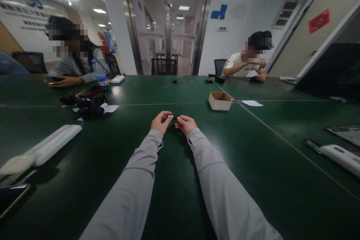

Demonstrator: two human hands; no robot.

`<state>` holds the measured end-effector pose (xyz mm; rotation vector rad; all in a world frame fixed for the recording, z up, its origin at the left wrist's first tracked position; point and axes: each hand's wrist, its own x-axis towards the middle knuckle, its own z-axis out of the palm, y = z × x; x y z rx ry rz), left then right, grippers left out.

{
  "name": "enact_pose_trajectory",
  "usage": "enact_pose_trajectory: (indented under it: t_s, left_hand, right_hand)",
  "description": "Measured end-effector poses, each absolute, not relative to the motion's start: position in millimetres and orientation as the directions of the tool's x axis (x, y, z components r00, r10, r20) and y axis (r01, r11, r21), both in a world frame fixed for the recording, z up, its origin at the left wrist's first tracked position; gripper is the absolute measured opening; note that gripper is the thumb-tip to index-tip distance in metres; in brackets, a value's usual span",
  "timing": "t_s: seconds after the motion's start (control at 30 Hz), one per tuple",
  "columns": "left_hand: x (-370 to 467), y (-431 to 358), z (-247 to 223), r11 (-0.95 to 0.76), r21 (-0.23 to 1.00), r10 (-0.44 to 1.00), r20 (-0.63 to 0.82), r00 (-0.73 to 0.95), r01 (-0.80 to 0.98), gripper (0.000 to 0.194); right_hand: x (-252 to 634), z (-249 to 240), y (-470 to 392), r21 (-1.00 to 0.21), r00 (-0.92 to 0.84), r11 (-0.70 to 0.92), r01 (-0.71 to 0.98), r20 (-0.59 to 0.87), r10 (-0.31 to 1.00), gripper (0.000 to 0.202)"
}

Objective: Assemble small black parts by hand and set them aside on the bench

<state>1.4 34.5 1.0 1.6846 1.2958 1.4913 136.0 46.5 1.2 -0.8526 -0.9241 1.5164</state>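
Observation:
Both arms, in light grey sleeves, reach out over a dark green table (180,180). Between my hands is a small black stick with a shiny silver end (176,116), held level just above the tabletop. My left hand (161,123) pinches the silver end between thumb and fingers. At the black end, my right hand (186,124) grips with its thumb and curled fingers. The fingertips cover part of the piece, and it is too small to tell its exact kind.
An open cardboard box (220,101) stands ahead to the right, near a white paper (252,103). Black bundled items (90,107) lie to the left, beyond a long white device (59,143). A water bottle (100,73) stands by one seated person; another person sits far right.

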Motion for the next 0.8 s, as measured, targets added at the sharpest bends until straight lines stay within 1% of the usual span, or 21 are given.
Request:
enact_pose_trajectory:
  t_s: [0.07, 0.13, 0.3, 0.5, 0.8]
  left_hand:
    - [2.1, 33.7, 1.9, -0.444, 0.843, 0.881, 0.473, -0.024, 0.304, 0.024]
    - [2.5, 33.6, 1.6, -0.457, 0.833, 0.876, 0.481, 0.0, 0.313, 0.022]
    - [1.7, 34.8, -1.2, -0.431, 0.835, 0.882, 0.47, -0.035, 0.344, 0.02]
    - [1.4, 32.8, 1.6, -0.392, 0.837, 0.894, 0.445, -0.056, 0.382, 0.019]
    - [3.3, 28.3, 7.1, -0.361, 0.856, 0.901, 0.423, -0.1, 0.37, 0.019]
  right_hand:
    - [135.7, 3.6, 44.9, -0.891, -0.122, -0.093, -0.445, -0.042, 0.992, 0.006]
    - [135.4, 5.7, 43.3, -0.887, -0.118, -0.1, -0.45, -0.052, 0.992, 0.009]
    - [135.0, 7.0, 42.1, -0.893, -0.121, -0.105, -0.438, -0.057, 0.991, 0.012]
    - [135.4, 3.7, 44.8, -0.902, -0.133, -0.094, -0.421, -0.041, 0.99, 0.006]
    - [136.2, 1.6, 45.5, -0.912, -0.143, -0.083, -0.402, -0.027, 0.989, 0.005]
